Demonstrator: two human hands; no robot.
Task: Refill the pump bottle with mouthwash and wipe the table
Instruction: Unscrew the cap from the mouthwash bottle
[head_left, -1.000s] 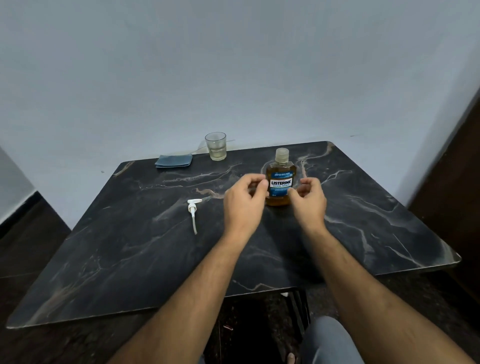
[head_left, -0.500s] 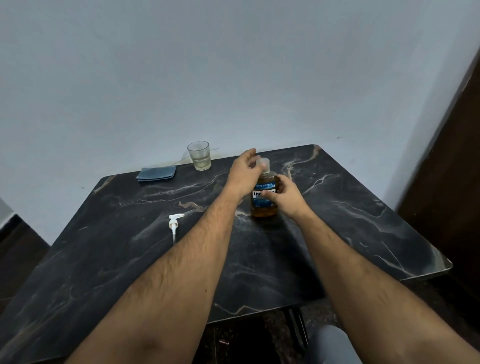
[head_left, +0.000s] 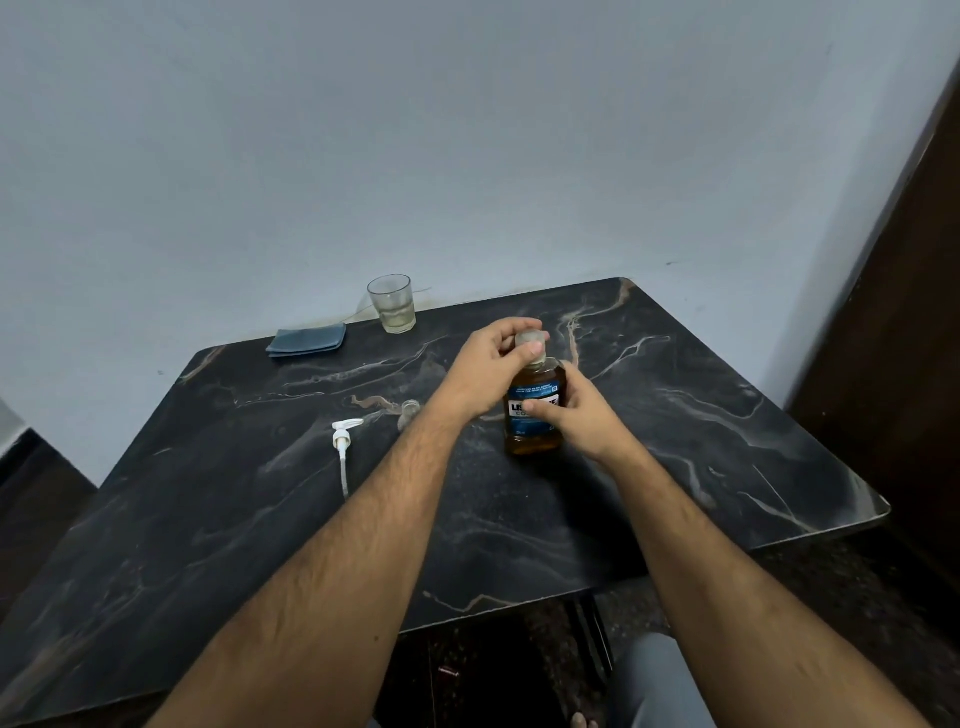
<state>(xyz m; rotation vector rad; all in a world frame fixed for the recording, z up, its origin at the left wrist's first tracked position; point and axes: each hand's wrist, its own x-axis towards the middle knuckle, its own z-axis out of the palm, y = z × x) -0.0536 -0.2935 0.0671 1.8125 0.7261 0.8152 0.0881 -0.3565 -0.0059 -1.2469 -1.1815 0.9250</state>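
Mouthwash bottle (upright on table): left hand fingers pinch the cap; right hand fingers wrap the body.

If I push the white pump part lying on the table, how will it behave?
The pump part probably slides easily and feels light: it looks like thin plastic. Its long tube likely bends somewhat. Lying flat on the smooth table, it may roll or pivot instead of moving straight.

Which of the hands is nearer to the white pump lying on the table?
Left. The left hand grips the bottle's cap, on the side toward the pump. The right hand holds the bottle from its far side.
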